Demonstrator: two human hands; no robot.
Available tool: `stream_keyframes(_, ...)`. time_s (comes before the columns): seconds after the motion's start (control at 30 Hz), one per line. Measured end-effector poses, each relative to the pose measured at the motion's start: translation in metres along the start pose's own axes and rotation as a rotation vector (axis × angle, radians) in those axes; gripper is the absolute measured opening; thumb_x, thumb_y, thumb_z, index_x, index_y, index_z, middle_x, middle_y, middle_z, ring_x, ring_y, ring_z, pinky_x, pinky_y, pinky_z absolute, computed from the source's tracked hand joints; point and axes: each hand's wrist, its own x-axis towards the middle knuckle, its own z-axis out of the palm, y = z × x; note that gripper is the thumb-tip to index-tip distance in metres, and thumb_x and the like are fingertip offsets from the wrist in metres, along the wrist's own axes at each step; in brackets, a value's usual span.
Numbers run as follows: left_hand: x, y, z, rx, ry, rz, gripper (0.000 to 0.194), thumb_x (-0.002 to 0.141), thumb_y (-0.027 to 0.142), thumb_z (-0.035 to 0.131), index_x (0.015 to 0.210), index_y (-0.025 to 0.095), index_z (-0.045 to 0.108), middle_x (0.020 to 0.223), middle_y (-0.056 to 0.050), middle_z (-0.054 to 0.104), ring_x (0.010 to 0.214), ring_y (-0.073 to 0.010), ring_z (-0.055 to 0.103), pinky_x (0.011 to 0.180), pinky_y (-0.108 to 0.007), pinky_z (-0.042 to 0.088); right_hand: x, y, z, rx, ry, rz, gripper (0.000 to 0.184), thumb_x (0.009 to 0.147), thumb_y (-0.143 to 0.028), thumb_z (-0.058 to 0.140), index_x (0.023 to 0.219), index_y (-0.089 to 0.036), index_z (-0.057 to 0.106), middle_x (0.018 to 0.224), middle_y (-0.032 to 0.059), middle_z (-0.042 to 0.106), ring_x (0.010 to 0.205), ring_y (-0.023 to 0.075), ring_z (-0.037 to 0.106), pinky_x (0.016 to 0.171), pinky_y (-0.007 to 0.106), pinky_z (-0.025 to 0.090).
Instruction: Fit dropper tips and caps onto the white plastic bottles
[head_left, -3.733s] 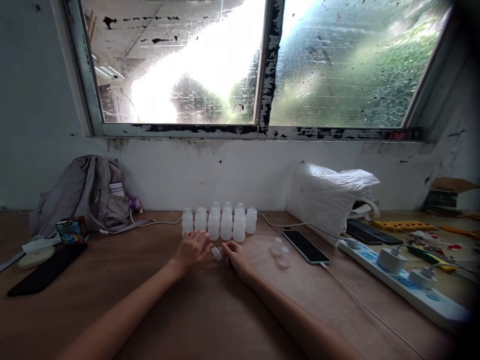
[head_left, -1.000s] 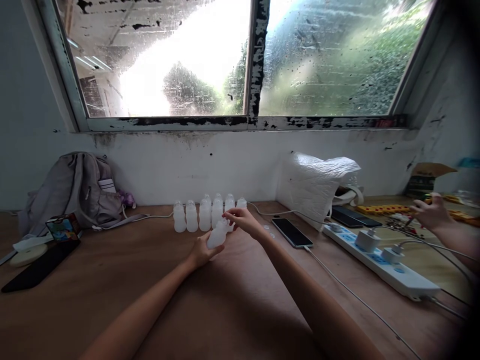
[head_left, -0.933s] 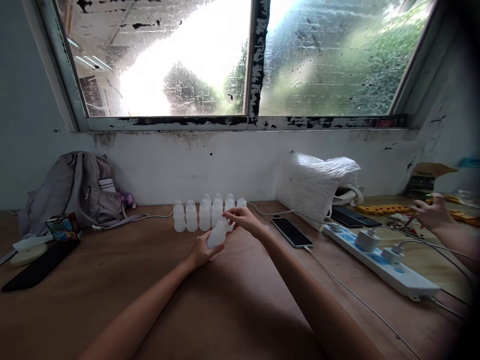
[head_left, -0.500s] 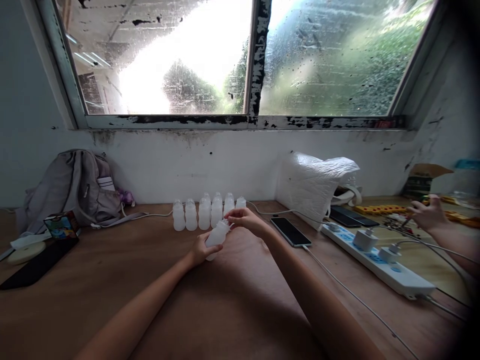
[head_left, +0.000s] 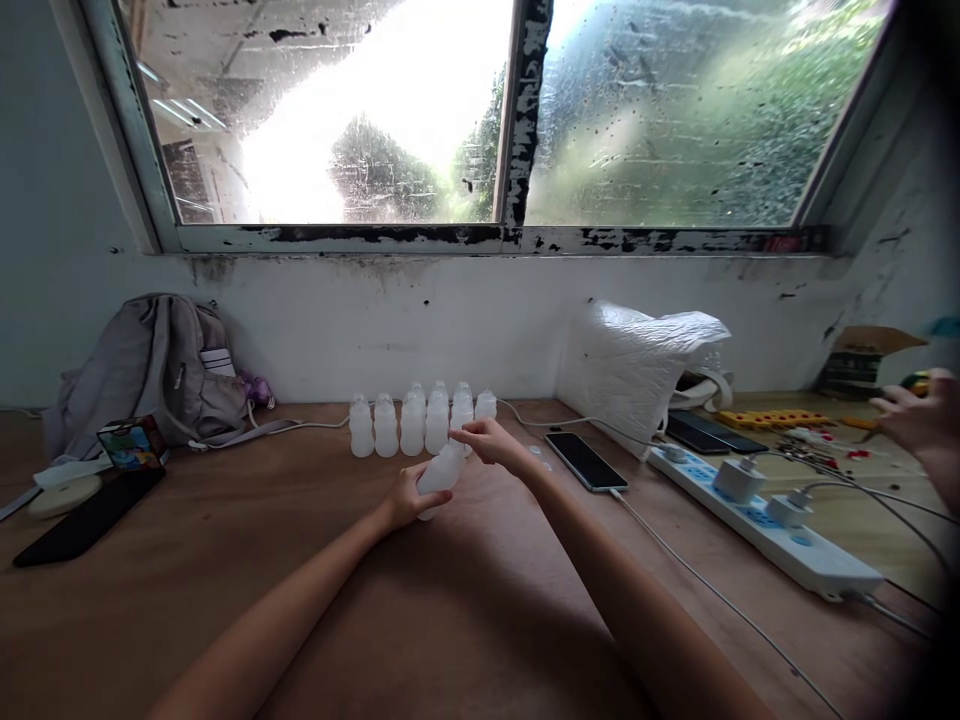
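Observation:
My left hand (head_left: 407,498) is closed round a small frosted white plastic bottle (head_left: 442,472), which leans to the right just above the table. At the bottle's top are the fingers of my right hand (head_left: 493,443), bent together with the index finger pointing at the mouth. Whatever they pinch there is too small to make out. Behind both hands stands a group of similar bottles (head_left: 362,428), upright near the wall. Small clear discs (head_left: 540,458) lie on the table to the right of my right hand.
A phone (head_left: 586,461) on a cable and a white power strip (head_left: 765,520) lie to the right. Beyond them are a silvery padded bag (head_left: 622,370) and another person's hand (head_left: 926,415). At left sit a grey backpack (head_left: 142,370) and a black flat item (head_left: 90,517).
My right hand's fingers have shifted at the bottle's top and the index now points forward. The bottle stays in my left hand. The other person's hand has moved right; the view has shifted slightly.

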Motion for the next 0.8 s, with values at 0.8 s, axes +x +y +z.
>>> stream_keyframes(0.8, 0.009, 0.048, 0.014, -0.631, 0.068, -0.28, 0.034, 0.064, 0.039, 0.06, 0.085, 0.013, 0.053, 0.064, 0.0, 0.05, 0.05, -0.0084, 0.046, 0.043, -0.02, 0.029, -0.01, -0.017, 0.01, 0.561, -0.083, 0.015, 0.022, 0.064, -0.033, 0.063, 0.077, -0.016, 0.057, 0.078, 0.0025, 0.057, 0.073, 0.0128, 0.053, 0.064, 0.023, 0.043)
